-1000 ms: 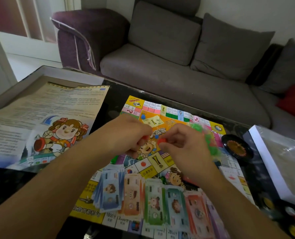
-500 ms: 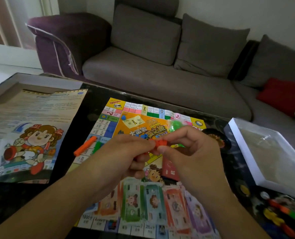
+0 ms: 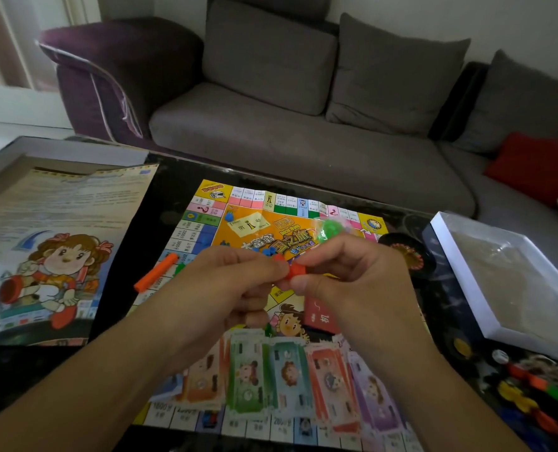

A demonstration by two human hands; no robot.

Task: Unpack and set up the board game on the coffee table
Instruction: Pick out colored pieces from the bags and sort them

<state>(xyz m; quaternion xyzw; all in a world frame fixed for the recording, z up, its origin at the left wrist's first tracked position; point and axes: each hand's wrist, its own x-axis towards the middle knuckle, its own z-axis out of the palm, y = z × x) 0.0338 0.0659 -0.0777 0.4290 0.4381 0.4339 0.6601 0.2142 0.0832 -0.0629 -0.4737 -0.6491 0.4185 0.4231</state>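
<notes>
The colourful paper game board point(image 3: 206, 220) lies unfolded on the dark glass coffee table point(image 3: 170, 177). Above its middle, my left hand point(image 3: 225, 288) and my right hand point(image 3: 355, 282) meet and both pinch one small red plastic piece point(image 3: 294, 271) between thumb and fingertips. A clear bag of green pieces point(image 3: 328, 228) shows just behind my right hand. An orange stick point(image 3: 155, 272) lies on the board's left edge. Several stacks of play money point(image 3: 284, 376) are fanned along the near edge. A red card deck point(image 3: 323, 314) sits under my right wrist.
The instruction sheet with a cartoon girl point(image 3: 59, 256) covers the table's left side, over a box part point(image 3: 7, 158). A black spinner point(image 3: 408, 256) and the white-rimmed box tray point(image 3: 466, 288) stand at right, with loose coloured pieces point(image 3: 531, 393) near. A grey sofa point(image 3: 303, 141) lies beyond.
The view has shifted slightly; both hands stay together at the board's centre on the red piece. One second ago they were a little farther up the board.
</notes>
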